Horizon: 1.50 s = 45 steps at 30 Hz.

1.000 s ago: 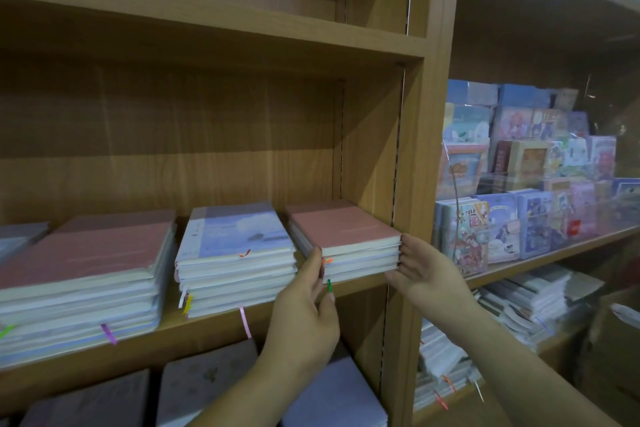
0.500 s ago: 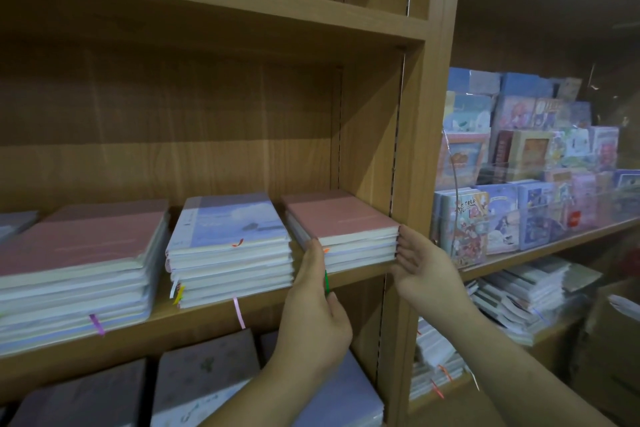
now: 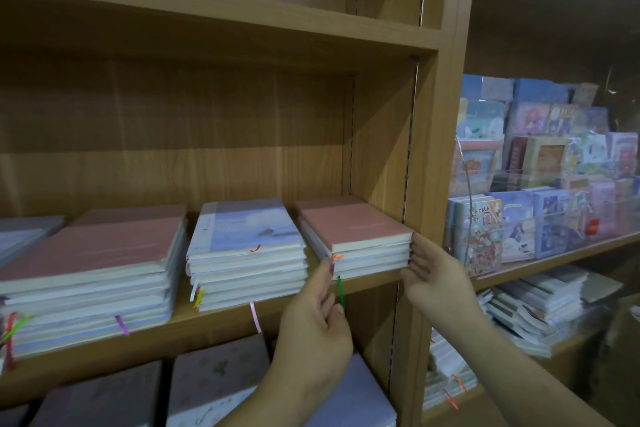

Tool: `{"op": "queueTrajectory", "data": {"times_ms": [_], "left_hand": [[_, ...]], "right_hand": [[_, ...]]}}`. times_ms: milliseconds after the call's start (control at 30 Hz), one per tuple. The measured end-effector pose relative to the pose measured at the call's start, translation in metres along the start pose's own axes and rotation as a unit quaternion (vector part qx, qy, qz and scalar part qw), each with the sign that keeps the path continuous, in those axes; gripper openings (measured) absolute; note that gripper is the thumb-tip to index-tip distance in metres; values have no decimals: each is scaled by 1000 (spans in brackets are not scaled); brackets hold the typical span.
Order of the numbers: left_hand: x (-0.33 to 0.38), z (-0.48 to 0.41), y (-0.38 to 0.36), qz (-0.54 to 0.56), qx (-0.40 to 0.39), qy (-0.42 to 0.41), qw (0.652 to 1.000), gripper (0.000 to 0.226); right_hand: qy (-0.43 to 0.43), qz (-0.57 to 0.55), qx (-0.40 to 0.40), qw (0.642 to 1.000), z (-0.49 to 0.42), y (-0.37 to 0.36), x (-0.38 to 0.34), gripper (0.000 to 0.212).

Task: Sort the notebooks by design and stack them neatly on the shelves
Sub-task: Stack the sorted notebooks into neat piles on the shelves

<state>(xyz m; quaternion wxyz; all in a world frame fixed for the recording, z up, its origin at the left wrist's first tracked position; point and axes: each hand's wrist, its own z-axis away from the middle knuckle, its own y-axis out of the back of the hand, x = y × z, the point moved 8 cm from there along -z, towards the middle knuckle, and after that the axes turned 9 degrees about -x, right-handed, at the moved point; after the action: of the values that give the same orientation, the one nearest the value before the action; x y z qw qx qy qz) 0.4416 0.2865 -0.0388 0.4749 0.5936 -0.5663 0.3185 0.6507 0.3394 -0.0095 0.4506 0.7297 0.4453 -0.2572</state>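
- The small pink-topped stack (image 3: 353, 229) of notebooks sits at the right end of the middle shelf (image 3: 221, 324), close against the wooden upright (image 3: 429, 184).
- Both hands are apart, one at each front corner. The left hand (image 3: 315, 319) lays straight fingers against the front-left corner, and the right hand (image 3: 436, 274) touches the front-right corner with straight fingers. Neither is wrapped round a book.
- The step looks like squaring this pile. Even pressure from both sides should bring the edges flush, and a gentle push would then set the front in line with the shelf lip.
- A green ribbon (image 3: 340, 289) hangs over the shelf edge by the left thumb and an orange ribbon (image 3: 336, 256) pokes out above it. Either may snag or get trapped.
- Just to the left stands the blue-cover stack (image 3: 242, 229), so sideways room is tight. Farther left lies a larger pink stack (image 3: 97, 250).
- More notebooks (image 3: 214, 378) lie on the shelf below, and colourful boxed goods (image 3: 519, 218) fill the next bay.
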Motion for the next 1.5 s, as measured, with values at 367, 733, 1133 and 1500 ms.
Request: {"op": "queueTrajectory", "data": {"times_ms": [367,733,1133,1500], "left_hand": [[8,3,3,-36,-42,-19,998,77],[7,-2,9,-89,-61,-52,993,67],[0,-15,0,3,-54,8,998,81],[21,22,17,-93,-69,-59,992,59]], "right_hand": [[59,154,-20,986,1,1,-20,71],[53,249,-42,966,0,-2,-21,85],[41,176,-18,983,-5,6,-23,73],[54,270,-27,961,9,12,-36,70]]}}
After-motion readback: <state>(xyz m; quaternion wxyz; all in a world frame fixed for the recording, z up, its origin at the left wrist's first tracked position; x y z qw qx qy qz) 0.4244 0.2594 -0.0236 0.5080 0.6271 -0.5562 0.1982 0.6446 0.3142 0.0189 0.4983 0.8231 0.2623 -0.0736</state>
